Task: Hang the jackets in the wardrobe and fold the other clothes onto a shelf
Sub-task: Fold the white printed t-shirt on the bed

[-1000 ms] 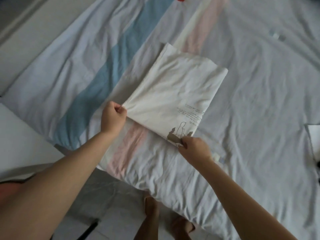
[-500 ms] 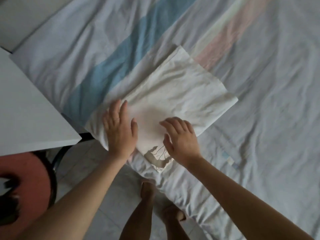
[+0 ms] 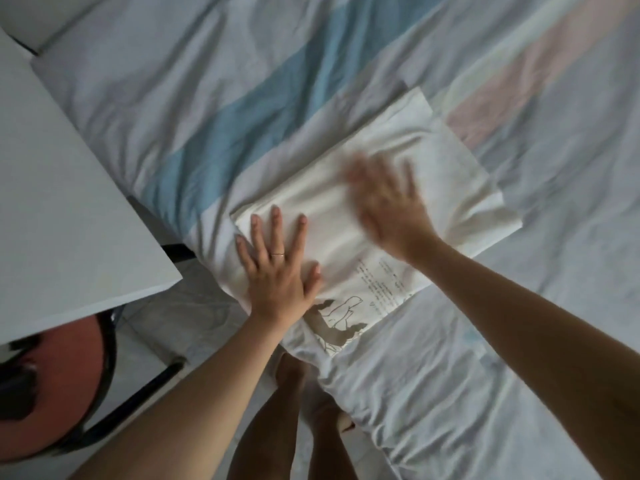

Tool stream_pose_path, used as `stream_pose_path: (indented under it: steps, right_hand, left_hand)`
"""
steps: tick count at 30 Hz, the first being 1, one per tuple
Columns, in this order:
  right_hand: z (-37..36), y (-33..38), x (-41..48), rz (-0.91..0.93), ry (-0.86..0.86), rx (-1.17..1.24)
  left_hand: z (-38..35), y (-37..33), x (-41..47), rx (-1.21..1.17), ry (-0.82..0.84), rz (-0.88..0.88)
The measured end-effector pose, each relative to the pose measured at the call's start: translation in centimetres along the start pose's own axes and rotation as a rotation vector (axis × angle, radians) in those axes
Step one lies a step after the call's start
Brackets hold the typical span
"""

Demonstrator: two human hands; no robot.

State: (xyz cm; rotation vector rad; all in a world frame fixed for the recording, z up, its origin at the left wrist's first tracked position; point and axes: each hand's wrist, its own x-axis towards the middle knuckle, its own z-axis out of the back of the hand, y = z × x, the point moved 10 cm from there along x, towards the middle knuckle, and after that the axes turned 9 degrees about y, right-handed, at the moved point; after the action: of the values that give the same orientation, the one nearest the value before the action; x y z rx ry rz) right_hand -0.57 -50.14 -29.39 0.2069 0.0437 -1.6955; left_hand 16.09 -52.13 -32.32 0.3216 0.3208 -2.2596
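A folded white T-shirt (image 3: 446,174) with a dark print and small text near its front corner lies flat on the bed (image 3: 242,81) close to the mattress edge. My left hand (image 3: 277,268) presses flat on the shirt's left part, fingers spread and straight, a ring on one finger. My right hand (image 3: 388,202) lies palm down on the middle of the shirt, fingers spread, blurred by motion. Neither hand grips the cloth.
The bed sheet is pale with blue and pink stripes and many wrinkles. A white tabletop (image 3: 62,202) juts in at the left, close to the bed edge. Below it stands a red stool (image 3: 65,375) with a dark frame. My bare feet (image 3: 294,379) stand on the tiled floor.
A second ago both hands pinched the shirt's near corners. They then laid it down. Now both palms are flat on it, and the right hand has slid further away across the cloth.
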Motion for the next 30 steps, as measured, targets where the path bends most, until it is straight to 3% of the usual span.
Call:
stream_pose_path:
  steps: [1,2,3,7,12,13,15,17,18,19,21,24,26,30]
  right_hand:
    - [-1.1,2.7,-0.5,0.271,0.057,-0.104]
    - [-1.8,3.4,-0.5,0.407,0.121,-0.17]
    - [-2.1,2.3,0.2,0.413,0.146,-0.198]
    - [-0.4,-8.4,4.8,-0.102,0.157,-0.063]
    - [1.2,-13.4,5.9,-0.5,0.114,0.133]
    - [2.0,-12.7,5.4,-0.485,0.069,0.098]
    - [3.1,-8.7,3.9,-0.288,-0.01,0.043]
    - [2.0,-3.8,0.0,-0.012,0.014,-0.036]
    - [0.7,-3.1,-2.5,0.033,0.06,-0.073]
    - [-0.5,-3.8,-5.1,-0.006,0.099,-0.091]
    - [-2.2,-8.2,-10.2,-0.313,0.138,-0.03]
    - [-3.3,-14.0,-17.5,-0.835,0.174,0.144]
    - [-3.6,-14.0,-20.4,-0.908,0.207,0.186]
    - [-4.7,-11.4,-25.0,-0.816,0.254,0.226]
  left_hand:
    - [0.1,0.1,0.0,-0.001,-0.006,0.002]
    - [0.3,0.1,0.1,-0.007,-0.016,0.002]
    - [0.2,0.1,0.1,-0.013,-0.016,0.001]
    - [0.4,-0.2,0.4,-0.016,-0.032,-0.018]
    - [-0.2,0.7,0.5,0.002,-0.009,0.003]
    - [-0.3,0.5,0.3,-0.003,-0.007,0.005]
    - [-0.5,0.4,0.4,-0.006,0.014,0.006]
    - [-0.2,0.5,0.0,-0.017,0.033,0.032]
    - [0.1,0.2,0.1,-0.038,0.052,0.054]
    - [0.6,-0.1,-0.1,-0.078,0.064,0.08]
    - [1.6,-1.9,-0.3,-0.141,0.085,0.066]
    - [1.8,-6.5,-2.6,-0.103,0.035,-0.228]
    - [-1.0,-6.7,-6.0,-0.053,0.064,-0.26]
    - [-5.9,-4.7,-12.1,-0.151,0.208,0.104]
